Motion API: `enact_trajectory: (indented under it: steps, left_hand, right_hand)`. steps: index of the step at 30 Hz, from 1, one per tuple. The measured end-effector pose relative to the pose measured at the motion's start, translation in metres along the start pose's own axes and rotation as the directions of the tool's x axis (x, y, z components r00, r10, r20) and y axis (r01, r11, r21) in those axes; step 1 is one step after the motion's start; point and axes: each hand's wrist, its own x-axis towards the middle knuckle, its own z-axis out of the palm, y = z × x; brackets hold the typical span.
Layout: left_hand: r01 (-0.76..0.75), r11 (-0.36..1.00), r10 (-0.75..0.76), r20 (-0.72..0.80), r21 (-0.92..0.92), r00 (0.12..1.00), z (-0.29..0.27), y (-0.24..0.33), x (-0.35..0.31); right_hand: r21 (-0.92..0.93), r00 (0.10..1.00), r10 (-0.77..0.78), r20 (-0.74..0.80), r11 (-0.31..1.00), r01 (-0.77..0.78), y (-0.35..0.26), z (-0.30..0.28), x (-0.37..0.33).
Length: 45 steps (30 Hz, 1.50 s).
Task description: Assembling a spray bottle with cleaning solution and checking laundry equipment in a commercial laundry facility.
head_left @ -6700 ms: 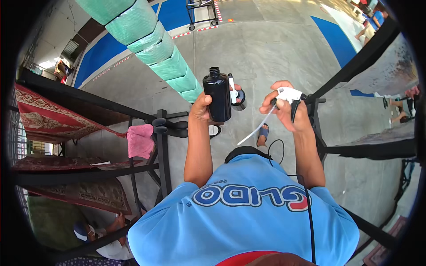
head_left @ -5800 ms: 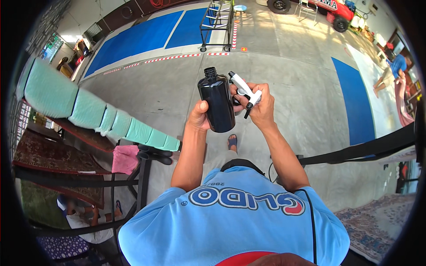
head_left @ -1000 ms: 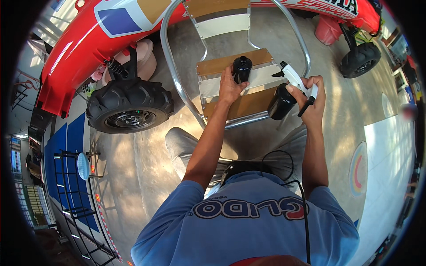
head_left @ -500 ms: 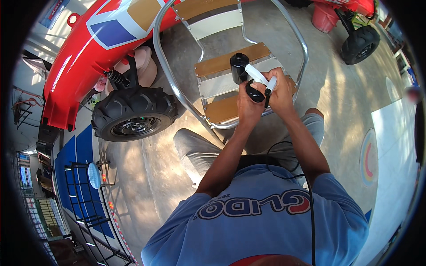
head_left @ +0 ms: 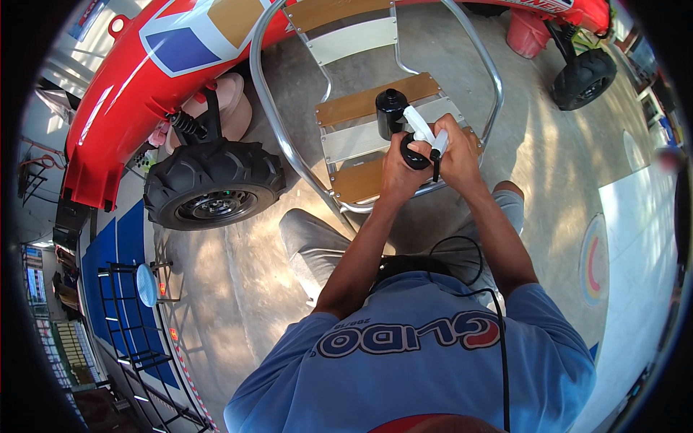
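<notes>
Head cam: L hand [head_left: 401, 172] wrapped round black bottle [head_left: 414, 154], partly hidden btwn hands; R hand [head_left: 458, 160] grips white spray head [head_left: 420, 125] at its R side. 2nd bottle [head_left: 390, 114], also black, stands upright on chair seat [head_left: 355, 146], just beyond both hands, nr spray head's tip; contact unclear.

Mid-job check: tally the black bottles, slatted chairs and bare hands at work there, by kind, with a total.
Black bottles: 2 (standing bottle, held bottle)
Slatted chairs: 1 (metal-framed chair)
Bare hands: 2 (left hand, right hand)
Total: 5
</notes>
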Motion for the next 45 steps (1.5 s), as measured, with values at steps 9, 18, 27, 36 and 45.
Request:
enact_trajectory:
  steps: [9, 18, 27, 36, 45]
  left_hand:
    - [-0.122, 0.993, 0.121, -0.047, -0.007, 0.992, -0.007, -0.009, -0.009]
    - [-0.077, 0.997, 0.077, -0.111, 0.001, 0.991, -0.037, -0.018, -0.024]
    - [-0.133, 0.991, 0.131, -0.154, 0.001, 0.979, -0.042, -0.028, -0.023]
    - [-0.156, 0.988, 0.157, -0.146, 0.017, 0.977, -0.034, -0.029, -0.024]
    - [-0.169, 0.979, 0.181, -0.111, 0.109, 0.977, -0.035, -0.029, -0.019]
  right_hand:
    - [-0.053, 0.956, 0.193, 0.22, 0.981, -0.186, -0.018, -0.079, 0.021]
    - [-0.393, 0.688, 0.63, 0.36, 0.771, -0.501, 0.051, -0.047, 0.046]
    - [-0.403, 0.643, 0.662, 0.386, 0.748, -0.527, 0.06, -0.044, -0.01]
    - [-0.427, 0.594, 0.804, 0.02, 0.544, -0.722, 0.071, -0.115, -0.11]
    - [-0.583, 0.569, 0.798, -0.199, 0.37, -0.723, 0.076, -0.106, -0.176]
